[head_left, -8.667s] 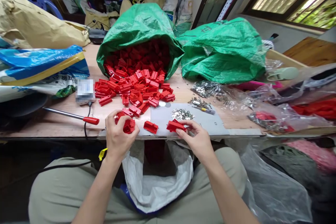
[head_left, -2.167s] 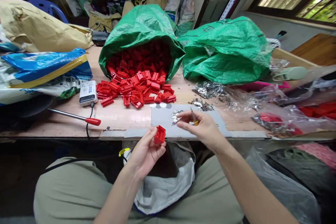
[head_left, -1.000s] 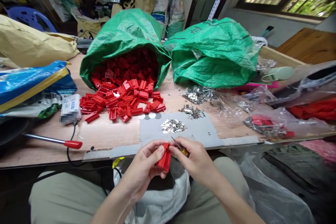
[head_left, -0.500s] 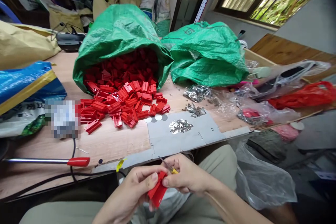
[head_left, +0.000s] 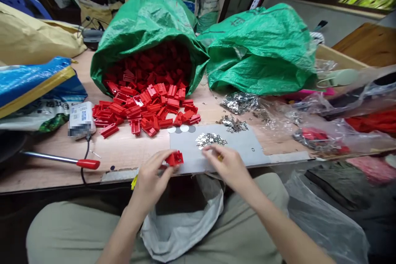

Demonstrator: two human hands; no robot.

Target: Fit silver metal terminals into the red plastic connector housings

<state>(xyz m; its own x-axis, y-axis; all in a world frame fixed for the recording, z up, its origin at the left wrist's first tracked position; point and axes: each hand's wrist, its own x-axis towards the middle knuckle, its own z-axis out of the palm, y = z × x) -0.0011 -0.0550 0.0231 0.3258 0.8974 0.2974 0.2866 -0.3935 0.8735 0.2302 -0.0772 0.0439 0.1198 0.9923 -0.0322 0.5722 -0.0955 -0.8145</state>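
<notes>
Between the thumb and fingers of my left hand (head_left: 154,173) is a red plastic part (head_left: 175,158), held over the near edge of the table. My right hand (head_left: 227,166) reaches to the near side of a pile of small silvery metal pieces (head_left: 211,139), fingertips close together. Whether a metal piece is pinched there is too small to see. A bit of yellow handle (head_left: 220,157) shows inside the right hand; the rest of that tool is hidden. The pile lies on a grey sheet (head_left: 244,144).
Many red parts (head_left: 145,111) spill from a green sack (head_left: 148,20). Another green sack (head_left: 260,49) stands to its right. More metal pieces (head_left: 233,123) lie behind the pile. At left are a white box (head_left: 82,119) with a cable and a red-tipped lever (head_left: 88,164). A pale bag (head_left: 173,237) hangs between my knees.
My hands have risen from my lap to the table edge and moved apart. The red part stays in my left hand; my right hand has left it for the metal pile. The view has shifted.
</notes>
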